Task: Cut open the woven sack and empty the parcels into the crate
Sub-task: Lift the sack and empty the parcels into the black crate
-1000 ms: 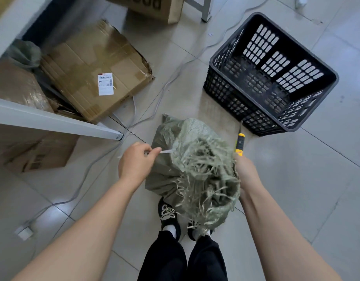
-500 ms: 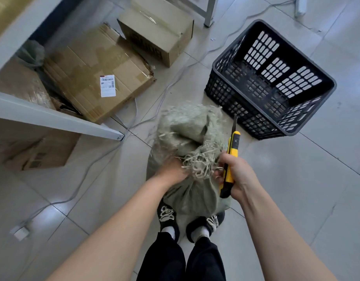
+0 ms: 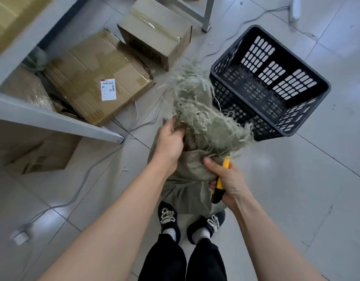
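**Person grips a frayed woven sack with a knife in the other hand, beside a black crate**

Seen from above, looking down past two bare forearms to a pale tiled floor [image 3: 296, 199]. In the centre of the frame a grey-green woven sack [image 3: 195, 173] stands upright just in front of the person's black shoes [image 3: 168, 218]. Its top is a loose mass of frayed strands [image 3: 197, 110] that fans upward and to the right.

The left hand [image 3: 171, 142] is closed on the sack's bunched neck, its fingers curled into the fabric just below the fraying. The right hand [image 3: 227, 183], lower and to the right, is wrapped round the handle of a yellow and black utility knife [image 3: 220, 182], with the thumb pressed against the sack's side. The blade is hidden behind the strands.

In the upper right sits a black plastic crate [image 3: 262, 118] with slotted walls, on the floor and near the sack; the strands overlap its near corner in the picture.

In the upper left lie a flattened cardboard box [image 3: 89, 78] bearing a white label [image 3: 108, 89] and a taped carton [image 3: 154, 37], beside a grey metal shelf frame [image 3: 53, 122]. A thin cable [image 3: 89, 171] trails across the tiles.
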`<act>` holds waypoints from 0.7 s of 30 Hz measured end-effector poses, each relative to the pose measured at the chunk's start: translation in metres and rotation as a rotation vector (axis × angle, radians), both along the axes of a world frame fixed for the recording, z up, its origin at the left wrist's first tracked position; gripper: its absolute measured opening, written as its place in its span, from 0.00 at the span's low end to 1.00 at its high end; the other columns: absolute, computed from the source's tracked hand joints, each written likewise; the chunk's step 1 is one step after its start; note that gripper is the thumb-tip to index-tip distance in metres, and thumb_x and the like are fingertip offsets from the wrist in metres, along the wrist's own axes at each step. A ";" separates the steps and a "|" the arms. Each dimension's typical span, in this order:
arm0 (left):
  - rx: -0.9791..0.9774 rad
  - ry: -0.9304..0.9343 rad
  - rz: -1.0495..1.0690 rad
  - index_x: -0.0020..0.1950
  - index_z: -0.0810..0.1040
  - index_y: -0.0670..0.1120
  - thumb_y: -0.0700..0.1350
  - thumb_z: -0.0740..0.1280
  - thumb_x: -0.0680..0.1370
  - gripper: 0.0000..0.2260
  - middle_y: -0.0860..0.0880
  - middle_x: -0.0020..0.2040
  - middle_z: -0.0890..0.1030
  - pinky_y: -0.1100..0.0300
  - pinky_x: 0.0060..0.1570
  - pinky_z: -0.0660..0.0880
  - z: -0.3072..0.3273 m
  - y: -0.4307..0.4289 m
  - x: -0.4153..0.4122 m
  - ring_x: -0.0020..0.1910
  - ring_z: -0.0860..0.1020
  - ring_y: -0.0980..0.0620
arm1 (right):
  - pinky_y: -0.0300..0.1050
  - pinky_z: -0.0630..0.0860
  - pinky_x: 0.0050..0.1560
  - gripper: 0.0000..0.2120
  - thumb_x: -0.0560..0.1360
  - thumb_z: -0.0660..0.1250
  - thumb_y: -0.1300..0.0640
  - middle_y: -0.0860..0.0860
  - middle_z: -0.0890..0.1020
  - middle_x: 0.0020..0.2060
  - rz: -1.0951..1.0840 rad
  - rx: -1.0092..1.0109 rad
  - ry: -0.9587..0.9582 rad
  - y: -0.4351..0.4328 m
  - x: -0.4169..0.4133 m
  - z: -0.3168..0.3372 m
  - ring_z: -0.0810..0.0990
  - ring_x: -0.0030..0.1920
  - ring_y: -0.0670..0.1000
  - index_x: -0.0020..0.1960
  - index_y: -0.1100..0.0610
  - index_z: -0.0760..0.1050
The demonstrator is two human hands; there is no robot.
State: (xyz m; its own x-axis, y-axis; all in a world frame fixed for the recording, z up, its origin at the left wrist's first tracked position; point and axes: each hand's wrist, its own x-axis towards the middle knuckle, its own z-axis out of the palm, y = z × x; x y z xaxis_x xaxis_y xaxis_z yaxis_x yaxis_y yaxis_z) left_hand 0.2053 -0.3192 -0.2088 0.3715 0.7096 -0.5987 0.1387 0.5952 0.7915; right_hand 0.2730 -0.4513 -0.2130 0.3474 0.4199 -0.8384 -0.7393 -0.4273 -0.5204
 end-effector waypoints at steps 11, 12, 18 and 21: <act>0.196 0.174 -0.403 0.56 0.77 0.52 0.42 0.64 0.63 0.21 0.51 0.55 0.81 0.55 0.63 0.73 -0.014 -0.022 -0.033 0.56 0.78 0.57 | 0.35 0.62 0.19 0.13 0.61 0.74 0.53 0.49 0.73 0.24 -0.340 0.186 0.084 0.032 0.003 0.012 0.70 0.22 0.45 0.39 0.55 0.71; 0.117 0.129 -0.461 0.52 0.79 0.54 0.41 0.65 0.65 0.18 0.55 0.50 0.83 0.59 0.60 0.75 -0.012 -0.023 -0.032 0.51 0.80 0.61 | 0.35 0.62 0.19 0.13 0.62 0.74 0.52 0.48 0.72 0.23 -0.318 0.185 0.090 0.031 0.003 0.010 0.69 0.21 0.45 0.38 0.55 0.71; -0.083 0.096 -0.258 0.47 0.78 0.47 0.31 0.61 0.77 0.13 0.52 0.41 0.82 0.64 0.44 0.78 -0.024 -0.011 -0.033 0.42 0.80 0.54 | 0.36 0.62 0.19 0.15 0.67 0.70 0.42 0.48 0.74 0.26 -0.334 0.077 0.040 0.017 0.009 -0.006 0.70 0.23 0.45 0.41 0.52 0.72; -0.307 -0.007 -0.014 0.54 0.78 0.43 0.32 0.55 0.79 0.14 0.49 0.35 0.84 0.65 0.35 0.79 -0.025 0.001 -0.034 0.34 0.82 0.56 | 0.35 0.63 0.20 0.10 0.73 0.69 0.46 0.46 0.78 0.33 -0.393 0.004 0.035 0.013 0.011 -0.011 0.76 0.27 0.43 0.46 0.52 0.74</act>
State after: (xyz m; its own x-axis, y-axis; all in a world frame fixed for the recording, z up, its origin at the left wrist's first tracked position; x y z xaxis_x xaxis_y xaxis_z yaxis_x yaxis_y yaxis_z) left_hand 0.1711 -0.3181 -0.2337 0.3851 0.4903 -0.7819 0.1439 0.8049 0.5757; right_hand 0.2841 -0.4380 -0.2243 0.4532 0.2634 -0.8516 -0.8638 -0.1061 -0.4926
